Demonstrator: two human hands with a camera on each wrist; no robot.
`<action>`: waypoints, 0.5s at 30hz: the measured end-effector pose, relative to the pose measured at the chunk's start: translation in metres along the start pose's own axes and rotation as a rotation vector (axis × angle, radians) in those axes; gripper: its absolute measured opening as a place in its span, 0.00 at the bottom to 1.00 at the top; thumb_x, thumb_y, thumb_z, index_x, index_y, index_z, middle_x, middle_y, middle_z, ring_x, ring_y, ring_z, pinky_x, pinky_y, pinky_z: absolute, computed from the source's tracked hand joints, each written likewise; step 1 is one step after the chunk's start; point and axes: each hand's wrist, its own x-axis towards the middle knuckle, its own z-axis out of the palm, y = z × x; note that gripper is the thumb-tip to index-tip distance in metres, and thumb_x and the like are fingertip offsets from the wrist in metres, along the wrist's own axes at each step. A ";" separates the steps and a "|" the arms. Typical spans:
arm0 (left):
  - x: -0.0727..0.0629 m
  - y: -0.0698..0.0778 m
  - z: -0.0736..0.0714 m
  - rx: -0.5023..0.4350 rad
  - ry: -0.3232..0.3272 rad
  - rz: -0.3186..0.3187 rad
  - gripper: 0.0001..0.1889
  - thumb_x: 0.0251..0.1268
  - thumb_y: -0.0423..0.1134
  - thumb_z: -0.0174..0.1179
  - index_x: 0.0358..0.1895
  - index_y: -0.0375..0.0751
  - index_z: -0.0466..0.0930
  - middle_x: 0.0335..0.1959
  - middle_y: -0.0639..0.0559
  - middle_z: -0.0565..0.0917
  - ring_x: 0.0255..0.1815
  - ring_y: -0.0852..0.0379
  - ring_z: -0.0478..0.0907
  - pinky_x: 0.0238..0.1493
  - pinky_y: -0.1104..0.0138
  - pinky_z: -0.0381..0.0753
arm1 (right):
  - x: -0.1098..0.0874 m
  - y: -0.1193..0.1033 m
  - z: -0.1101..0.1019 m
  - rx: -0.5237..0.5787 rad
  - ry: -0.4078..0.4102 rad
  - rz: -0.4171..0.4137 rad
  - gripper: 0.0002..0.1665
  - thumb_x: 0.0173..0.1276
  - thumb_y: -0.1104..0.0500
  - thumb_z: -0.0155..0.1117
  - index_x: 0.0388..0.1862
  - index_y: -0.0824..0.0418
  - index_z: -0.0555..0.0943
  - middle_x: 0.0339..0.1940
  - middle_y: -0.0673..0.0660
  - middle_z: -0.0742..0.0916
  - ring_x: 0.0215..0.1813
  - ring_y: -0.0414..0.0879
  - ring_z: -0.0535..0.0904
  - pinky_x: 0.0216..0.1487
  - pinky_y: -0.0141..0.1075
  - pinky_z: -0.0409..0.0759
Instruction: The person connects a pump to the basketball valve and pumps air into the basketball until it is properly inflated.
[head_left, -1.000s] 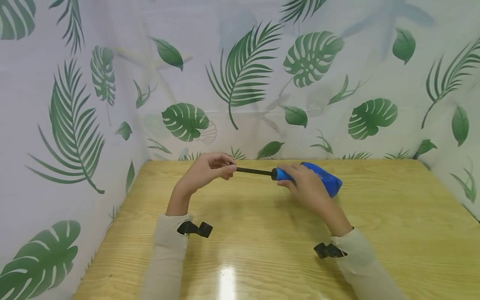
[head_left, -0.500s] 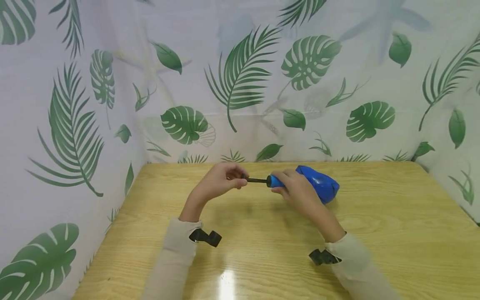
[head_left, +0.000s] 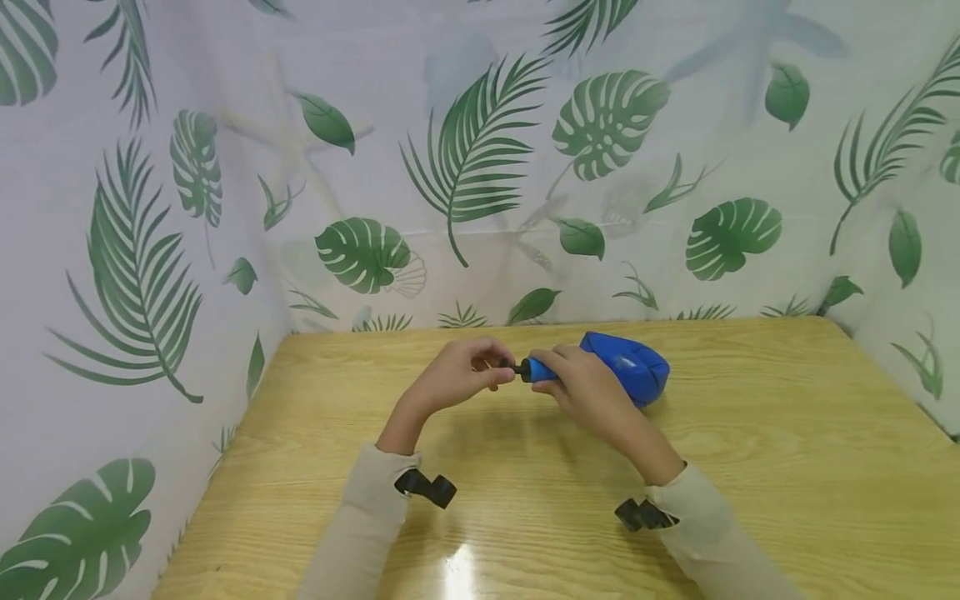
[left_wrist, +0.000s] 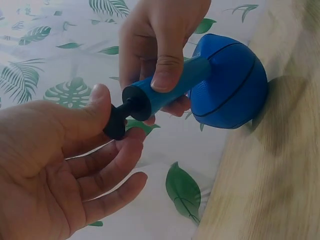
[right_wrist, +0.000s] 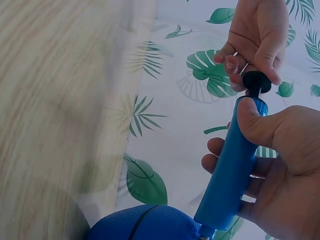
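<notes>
Wooden table (head_left: 540, 517), hands (head_left: 453, 375) closer, plunger (left_wrist: 116, 125) seemingly almost in

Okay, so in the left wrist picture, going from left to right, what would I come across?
The person's left hand → round black pump handle → blue cylindrical pump barrel → dented blue ball with black lines → pale wood-grain tabletop.
</notes>
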 end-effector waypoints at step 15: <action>-0.009 -0.001 -0.025 -0.044 -0.030 -0.033 0.10 0.71 0.41 0.66 0.46 0.38 0.85 0.37 0.46 0.88 0.36 0.54 0.85 0.41 0.64 0.85 | 0.001 0.003 -0.002 0.058 -0.037 0.016 0.24 0.71 0.55 0.69 0.63 0.61 0.81 0.45 0.56 0.88 0.45 0.49 0.84 0.46 0.44 0.83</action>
